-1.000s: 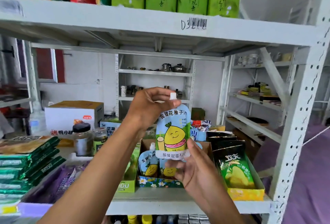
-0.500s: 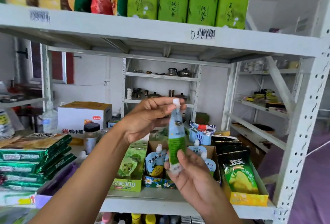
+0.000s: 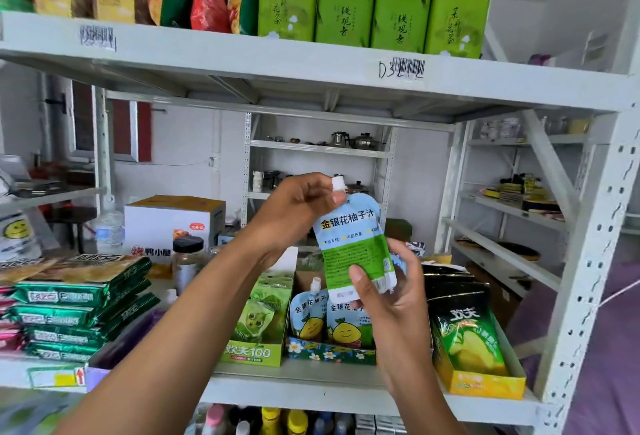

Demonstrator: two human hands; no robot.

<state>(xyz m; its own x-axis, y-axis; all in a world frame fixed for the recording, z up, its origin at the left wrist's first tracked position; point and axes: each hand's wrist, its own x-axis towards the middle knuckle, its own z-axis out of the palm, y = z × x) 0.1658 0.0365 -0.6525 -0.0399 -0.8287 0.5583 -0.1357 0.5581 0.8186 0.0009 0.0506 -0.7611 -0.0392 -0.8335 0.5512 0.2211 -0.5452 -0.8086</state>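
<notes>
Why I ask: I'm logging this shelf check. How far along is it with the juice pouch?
Done: one juice pouch is out of the flowered display box, held above it. In hand: the left hand pinches it just under the white cap, the right hand grips its bottom, green printed back facing the camera, likely being read. Left: setting it down; other pouches stand in the box.

The right hand (image 3: 391,296) hides the lower corner of the blue-and-green spouted drink pouch (image 3: 349,244). Fine print on it is too small to read.
</notes>
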